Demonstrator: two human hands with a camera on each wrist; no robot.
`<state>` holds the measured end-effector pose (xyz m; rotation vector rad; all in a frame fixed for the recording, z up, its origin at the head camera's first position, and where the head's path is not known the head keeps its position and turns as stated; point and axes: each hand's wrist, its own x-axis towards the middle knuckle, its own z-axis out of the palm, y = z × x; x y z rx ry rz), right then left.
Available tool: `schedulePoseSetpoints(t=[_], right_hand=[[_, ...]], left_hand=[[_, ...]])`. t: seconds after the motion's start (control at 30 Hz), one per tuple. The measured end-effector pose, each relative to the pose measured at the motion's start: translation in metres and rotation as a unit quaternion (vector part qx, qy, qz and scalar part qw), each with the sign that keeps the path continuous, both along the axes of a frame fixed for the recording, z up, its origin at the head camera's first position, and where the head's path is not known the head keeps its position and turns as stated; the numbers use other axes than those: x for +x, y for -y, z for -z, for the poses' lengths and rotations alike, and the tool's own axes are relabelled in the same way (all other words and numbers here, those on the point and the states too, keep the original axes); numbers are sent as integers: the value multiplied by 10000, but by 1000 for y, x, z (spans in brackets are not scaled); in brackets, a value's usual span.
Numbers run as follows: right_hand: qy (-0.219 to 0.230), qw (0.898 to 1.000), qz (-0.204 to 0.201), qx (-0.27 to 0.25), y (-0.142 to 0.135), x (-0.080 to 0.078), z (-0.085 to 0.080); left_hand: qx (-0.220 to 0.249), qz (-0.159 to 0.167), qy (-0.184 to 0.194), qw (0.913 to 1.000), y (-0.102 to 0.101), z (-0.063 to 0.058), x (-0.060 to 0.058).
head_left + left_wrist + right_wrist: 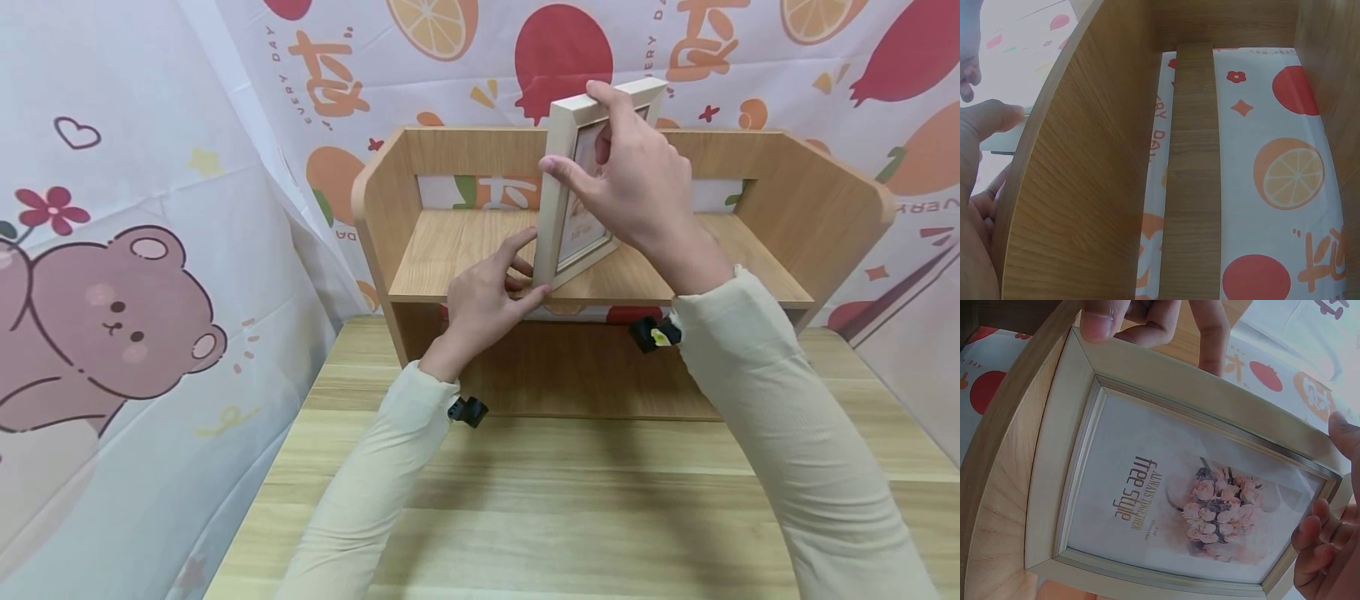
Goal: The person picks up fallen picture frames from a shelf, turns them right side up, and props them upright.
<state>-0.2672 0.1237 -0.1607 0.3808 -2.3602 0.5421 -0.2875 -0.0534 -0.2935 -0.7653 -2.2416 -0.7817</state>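
A cream picture frame [550, 225] stands upright, slightly leaning, at the front of the shelf unit's upper board [465, 250]. My right hand [645, 179] grips its top corner, one finger over the top edge and the thumb on the side. My left hand [483, 292] holds the lower corner; in the right wrist view its thumb presses the edge, with fingers behind. That view also shows the frame's front [1204, 469], with pink flowers and "free style" lettering. In the left wrist view, my left hand [975, 156] is partly hidden by the board's edge.
The wooden shelf unit [817, 183] has raised side panels, a slotted back and a lower compartment [585, 367]. It stands on a light wooden table [540, 508]. A fruit-print cloth [480, 92] hangs behind, and a bear-print cloth [142, 317] on the left.
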Motion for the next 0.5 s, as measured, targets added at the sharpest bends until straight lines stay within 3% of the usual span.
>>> schedulePoseSetpoints(t=[0.5], right_hand=[[-160, 9997, -184, -58, -3, 2, -1]], left_hand=[[-30, 31, -203, 9998, 0, 0, 2]])
